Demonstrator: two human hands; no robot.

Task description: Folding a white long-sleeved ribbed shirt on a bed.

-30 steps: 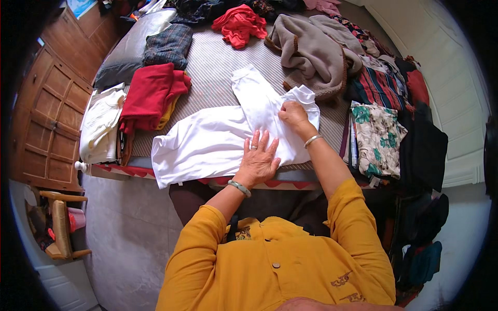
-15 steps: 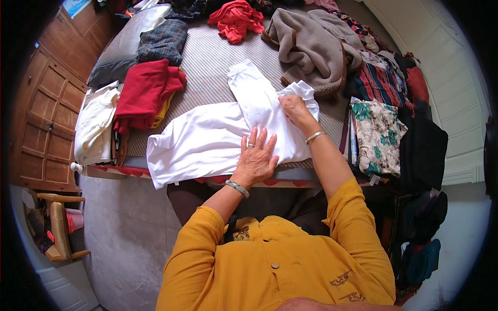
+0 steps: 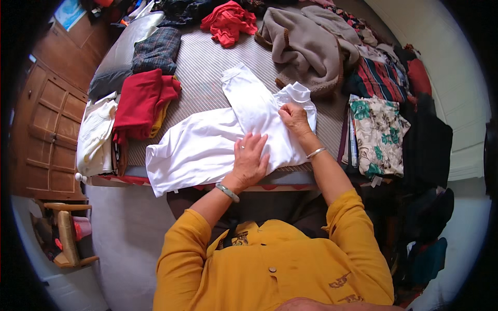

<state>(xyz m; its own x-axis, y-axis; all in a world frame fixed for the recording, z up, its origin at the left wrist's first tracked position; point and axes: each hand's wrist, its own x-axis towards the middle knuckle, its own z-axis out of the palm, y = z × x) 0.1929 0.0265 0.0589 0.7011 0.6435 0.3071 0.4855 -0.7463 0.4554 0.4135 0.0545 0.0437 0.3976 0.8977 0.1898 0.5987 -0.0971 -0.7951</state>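
Note:
A white long-sleeved top (image 3: 199, 140) lies across the near edge of the bed, one sleeve folded over its body and pointing away from me. My left hand (image 3: 250, 158), with a ring on one finger and a bangle at the wrist, rests palm down on the fabric, fingers stretched out. Close to the collar, on the right, my right hand (image 3: 294, 117) has its fingers closed on the white cloth. The fingertips of that hand are partly hidden.
Folded red clothes (image 3: 142, 101) and cream garments (image 3: 97, 135) lie on the left. A crumpled red cloth (image 3: 228, 23) and a brown fleece-lined garment (image 3: 311, 49) lie farther back. A floral stack (image 3: 376, 135) sits on the right. A wooden chair (image 3: 67, 233) stands lower left.
The whole view has shifted slightly. My left hand's fingers look a little more drawn together on the white top. My right hand keeps its hold near the collar.

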